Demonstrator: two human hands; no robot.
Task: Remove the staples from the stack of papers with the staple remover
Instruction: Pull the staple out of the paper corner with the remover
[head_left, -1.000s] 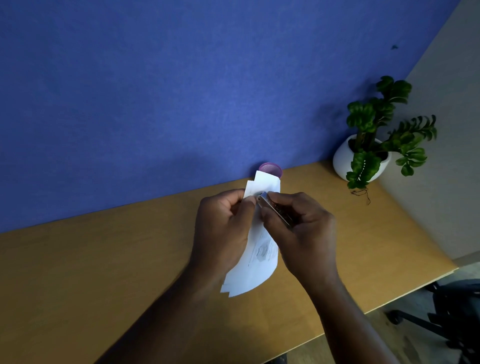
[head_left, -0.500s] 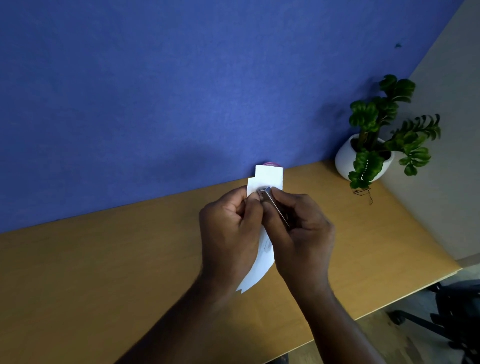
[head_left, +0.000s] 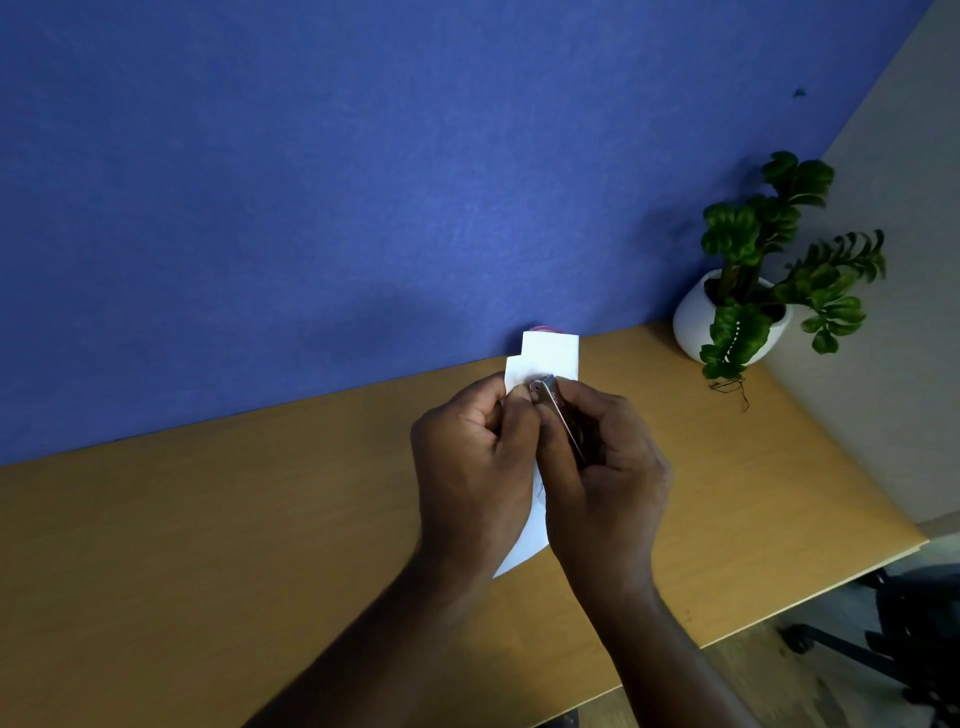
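Blue partition behind the desk. Right hand keeps a closed grip on the staple remover, tip at the stack of papers, which the left hand pinches above the desk. Levering too hard would likely tear the sheets; a freed staple could drop unseen.

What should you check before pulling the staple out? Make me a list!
1. Left hand pinching the stack of papers: ok.
2. Right hand gripping the staple remover: ok.
3. Remover's tip resting on the papers' upper part: ok.
4. Tip hooked under the staple: cannot tell, too small.
5. Papers lifted off the wooden desk: ok.
6. Potted plant standing well away from the hands: ok.
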